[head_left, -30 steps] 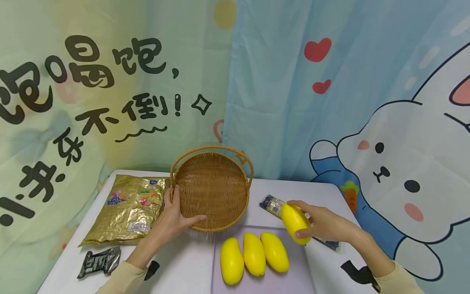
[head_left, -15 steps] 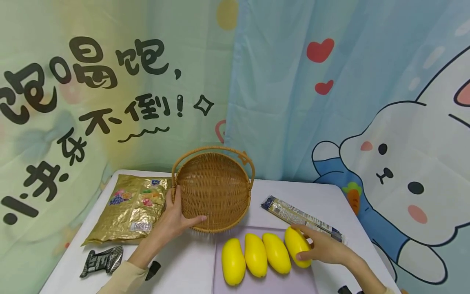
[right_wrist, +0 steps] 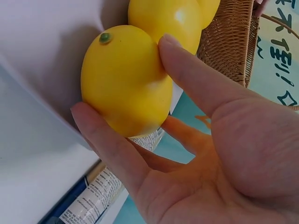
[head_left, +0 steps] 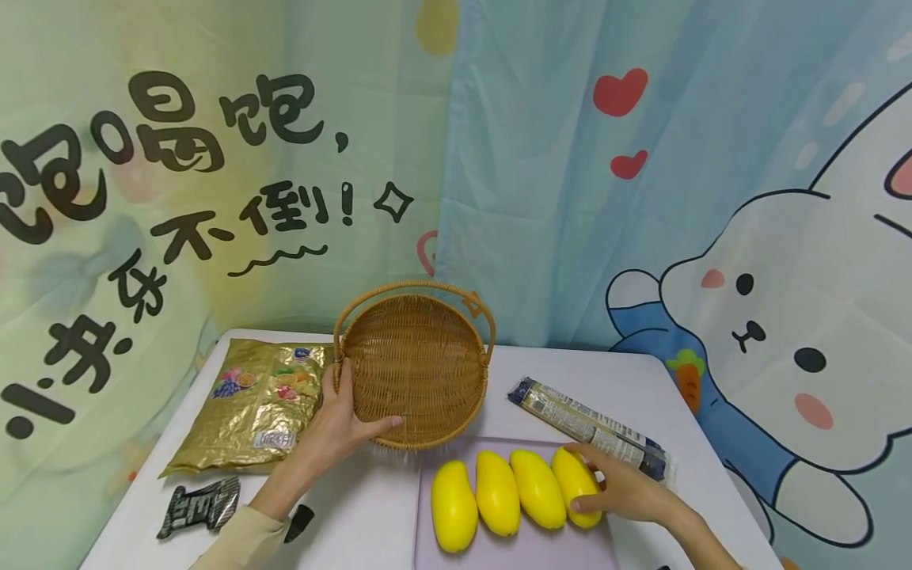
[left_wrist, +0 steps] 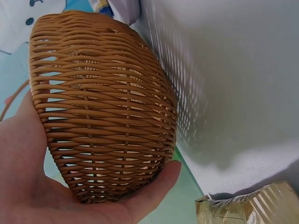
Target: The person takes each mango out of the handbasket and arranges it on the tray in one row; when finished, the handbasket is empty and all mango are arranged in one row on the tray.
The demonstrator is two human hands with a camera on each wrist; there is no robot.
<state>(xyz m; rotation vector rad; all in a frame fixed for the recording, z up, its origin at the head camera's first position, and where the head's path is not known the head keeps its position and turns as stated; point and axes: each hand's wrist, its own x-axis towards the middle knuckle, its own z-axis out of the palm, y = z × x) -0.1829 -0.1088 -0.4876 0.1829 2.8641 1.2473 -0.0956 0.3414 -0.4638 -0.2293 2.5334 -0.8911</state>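
Note:
A brown wicker basket (head_left: 413, 372) with a hoop handle stands tilted, its hollow facing me, at the back middle of the table. My left hand (head_left: 342, 431) grips its left side, and the basket's woven wall (left_wrist: 103, 107) fills much of the left wrist view. In front, several yellow mangoes lie side by side on a pale purple tray (head_left: 513, 550). My right hand (head_left: 620, 487) holds the rightmost mango (head_left: 573, 479) between thumb and fingers. In the right wrist view this mango (right_wrist: 121, 79) shows a green stem nub and sits close against its neighbour (right_wrist: 168, 21).
A long printed packet (head_left: 584, 419) lies behind my right hand. To the left are a large gold bag (head_left: 249, 412) with fruit pictures and a small black wrapped packet (head_left: 198, 507). A printed curtain (head_left: 527, 174) hangs behind the table.
My right hand has lowered the mango leftward and down onto the tray, beside the other mangoes. My left hand and the basket have stayed in place.

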